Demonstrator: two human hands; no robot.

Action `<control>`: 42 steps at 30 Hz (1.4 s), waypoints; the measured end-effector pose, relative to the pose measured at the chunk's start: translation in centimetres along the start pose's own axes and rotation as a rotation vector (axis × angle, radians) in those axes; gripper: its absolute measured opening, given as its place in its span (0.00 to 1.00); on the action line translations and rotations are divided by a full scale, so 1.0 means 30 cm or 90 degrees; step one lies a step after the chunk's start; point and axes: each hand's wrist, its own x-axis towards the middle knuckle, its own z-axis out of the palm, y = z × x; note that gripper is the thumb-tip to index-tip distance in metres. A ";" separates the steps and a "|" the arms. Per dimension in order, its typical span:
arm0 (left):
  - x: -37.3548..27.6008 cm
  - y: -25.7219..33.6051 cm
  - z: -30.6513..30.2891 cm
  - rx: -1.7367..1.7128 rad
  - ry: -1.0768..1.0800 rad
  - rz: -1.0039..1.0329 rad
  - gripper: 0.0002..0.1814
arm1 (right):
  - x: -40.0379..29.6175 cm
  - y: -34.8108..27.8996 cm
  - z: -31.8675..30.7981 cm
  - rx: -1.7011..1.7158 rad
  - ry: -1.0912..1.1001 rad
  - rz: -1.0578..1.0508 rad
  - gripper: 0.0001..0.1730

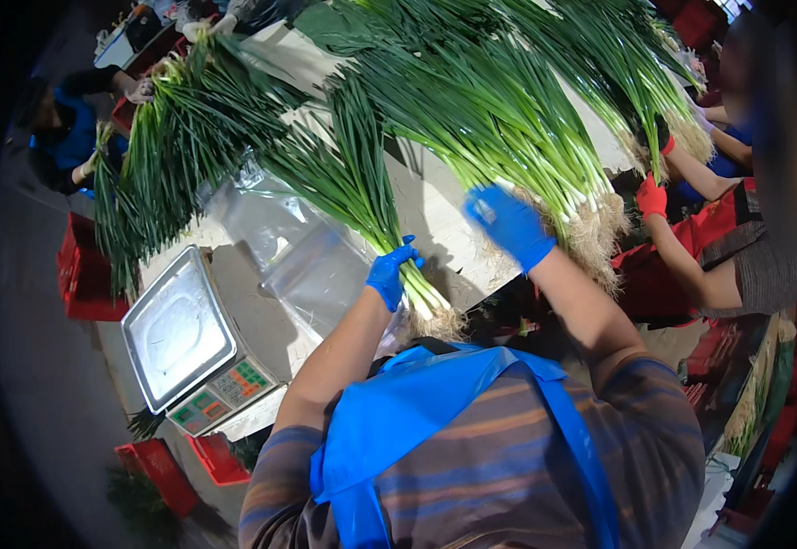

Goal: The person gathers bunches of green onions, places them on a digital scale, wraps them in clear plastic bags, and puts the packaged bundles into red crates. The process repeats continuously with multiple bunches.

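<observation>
My left hand [393,274] wears a blue glove and is closed around the white stems of a small bunch of green onions [364,195]. The roots of this bunch hang toward my apron, and its leaves fan out away from me over the table [415,182]. A matching blue glove covers my right hand [511,223], which is blurred by motion at the near left edge of a large pile of green onions [508,130]. It is beside the white stem ends there; whether its fingers hold any stem cannot be made out.
Clear plastic bags [302,247] lie left of my left hand, beside a scale [182,336] with a metal pan. More green onions [199,113] hang over the table's far left edge. Red crates [93,274] stand below. At right, a co-worker's red-gloved hand [652,197] holds stems.
</observation>
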 end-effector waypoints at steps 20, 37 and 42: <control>0.038 -0.038 -0.065 0.006 0.001 -0.041 0.22 | 0.162 0.498 -0.271 -0.183 0.198 0.097 0.24; -0.048 0.001 0.172 -0.134 -0.123 0.008 0.33 | 0.114 -0.158 0.234 0.030 -0.074 -0.072 0.21; 0.000 -0.007 0.062 -0.092 -0.009 -0.028 0.23 | 0.047 -0.184 0.130 0.162 0.191 -0.197 0.32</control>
